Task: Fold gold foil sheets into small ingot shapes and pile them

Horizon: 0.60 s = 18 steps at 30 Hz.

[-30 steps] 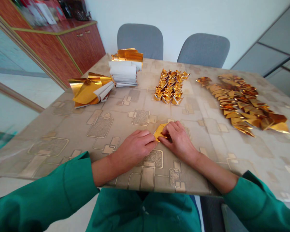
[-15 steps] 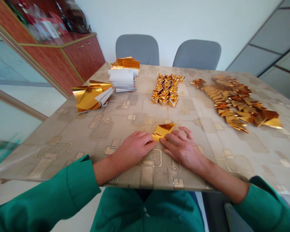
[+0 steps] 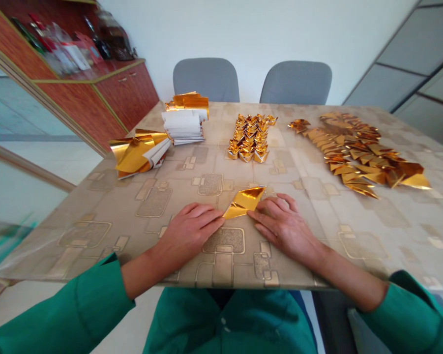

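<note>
A folded sheet of gold foil paper lies flat on the table in front of me, a slanted four-sided shape with pointed ends. My left hand rests on the tablecloth at its lower left, fingers stretched out, the tips at the paper's left point. At the lower right edge, my right hand has its fingers curled and holds the paper against the table. Its outer fingers are partly hidden behind the others.
Beyond the paper stand rows of small gold foil ingots. Folded gold pieces spread over the right side. At the left are a stack of white-backed sheets and loose gold foil sheets. Two grey chairs stand behind the table.
My left hand has slid left and away from the middle of the paper, showing more of its left end. The right hand has stayed nearly in place. The view has shifted slightly.
</note>
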Each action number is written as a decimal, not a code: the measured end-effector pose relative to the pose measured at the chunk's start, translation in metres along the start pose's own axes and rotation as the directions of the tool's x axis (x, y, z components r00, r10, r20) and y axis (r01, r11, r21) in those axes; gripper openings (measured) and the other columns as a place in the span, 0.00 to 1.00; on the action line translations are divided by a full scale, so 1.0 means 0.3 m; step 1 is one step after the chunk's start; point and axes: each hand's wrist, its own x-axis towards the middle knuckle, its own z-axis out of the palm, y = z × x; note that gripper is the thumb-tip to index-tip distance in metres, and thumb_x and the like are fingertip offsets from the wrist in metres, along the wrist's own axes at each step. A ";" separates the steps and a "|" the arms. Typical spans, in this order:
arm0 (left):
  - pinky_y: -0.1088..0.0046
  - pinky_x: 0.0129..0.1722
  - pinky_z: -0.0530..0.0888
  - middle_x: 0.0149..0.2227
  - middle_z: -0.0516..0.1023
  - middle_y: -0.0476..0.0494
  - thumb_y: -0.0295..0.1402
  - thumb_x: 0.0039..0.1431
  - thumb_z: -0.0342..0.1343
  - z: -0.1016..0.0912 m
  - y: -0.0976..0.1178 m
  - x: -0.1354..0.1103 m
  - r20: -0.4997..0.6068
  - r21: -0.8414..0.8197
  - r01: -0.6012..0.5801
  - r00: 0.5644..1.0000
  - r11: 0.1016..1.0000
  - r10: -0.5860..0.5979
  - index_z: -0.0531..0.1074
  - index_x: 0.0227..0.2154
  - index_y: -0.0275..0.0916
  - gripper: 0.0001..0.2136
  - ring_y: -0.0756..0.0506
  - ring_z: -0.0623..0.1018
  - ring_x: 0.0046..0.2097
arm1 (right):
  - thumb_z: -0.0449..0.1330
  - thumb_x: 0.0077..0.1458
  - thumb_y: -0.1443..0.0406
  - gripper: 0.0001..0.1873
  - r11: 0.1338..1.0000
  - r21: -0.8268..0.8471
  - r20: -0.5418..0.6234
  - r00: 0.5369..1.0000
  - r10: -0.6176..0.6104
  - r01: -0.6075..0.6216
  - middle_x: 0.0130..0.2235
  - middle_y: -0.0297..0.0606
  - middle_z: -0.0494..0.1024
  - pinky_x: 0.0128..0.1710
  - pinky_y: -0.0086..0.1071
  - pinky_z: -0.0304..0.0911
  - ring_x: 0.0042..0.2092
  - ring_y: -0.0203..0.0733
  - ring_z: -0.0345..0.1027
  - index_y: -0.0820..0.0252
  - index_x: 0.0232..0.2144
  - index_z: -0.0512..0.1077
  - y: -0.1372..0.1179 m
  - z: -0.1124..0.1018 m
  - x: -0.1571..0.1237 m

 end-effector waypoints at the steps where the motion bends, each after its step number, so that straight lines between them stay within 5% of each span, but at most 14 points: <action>1: 0.59 0.52 0.66 0.56 0.74 0.43 0.24 0.66 0.47 -0.002 -0.003 -0.008 0.005 -0.003 -0.001 1.000 1.000 0.001 0.71 0.51 0.39 0.14 0.41 0.70 0.54 | 0.55 0.64 0.64 0.15 1.000 0.010 -0.003 1.000 0.004 -0.004 0.46 0.42 0.76 0.60 0.51 0.48 0.51 0.48 0.65 0.56 0.51 0.73 0.000 0.000 -0.001; 8: 0.62 0.51 0.69 0.51 0.76 0.39 0.27 0.67 0.46 -0.023 0.036 0.039 -0.066 -0.002 -0.012 0.998 1.000 0.012 0.71 0.51 0.36 0.13 0.41 0.72 0.50 | 0.56 0.63 0.61 0.15 0.998 0.056 0.035 0.999 -0.007 0.005 0.44 0.43 0.75 0.59 0.50 0.49 0.50 0.49 0.64 0.58 0.49 0.73 -0.021 -0.006 0.015; 12: 0.64 0.44 0.72 0.45 0.76 0.39 0.27 0.67 0.47 -0.011 0.065 0.132 0.016 -0.021 -0.029 0.999 0.999 0.030 0.73 0.46 0.35 0.11 0.42 0.73 0.45 | 0.57 0.62 0.61 0.11 0.996 0.089 0.034 0.999 -0.008 0.005 0.41 0.42 0.75 0.56 0.49 0.53 0.48 0.48 0.65 0.58 0.44 0.76 -0.023 -0.015 0.029; 18: 0.65 0.43 0.72 0.42 0.76 0.40 0.25 0.66 0.47 0.003 0.046 0.179 0.016 -0.071 -0.065 0.998 0.995 0.066 0.74 0.45 0.35 0.11 0.43 0.73 0.43 | 0.52 0.65 0.66 0.16 0.970 0.242 -0.189 0.980 0.054 -0.007 0.47 0.46 0.76 0.48 0.44 0.64 0.48 0.47 0.67 0.60 0.52 0.72 0.080 -0.040 0.088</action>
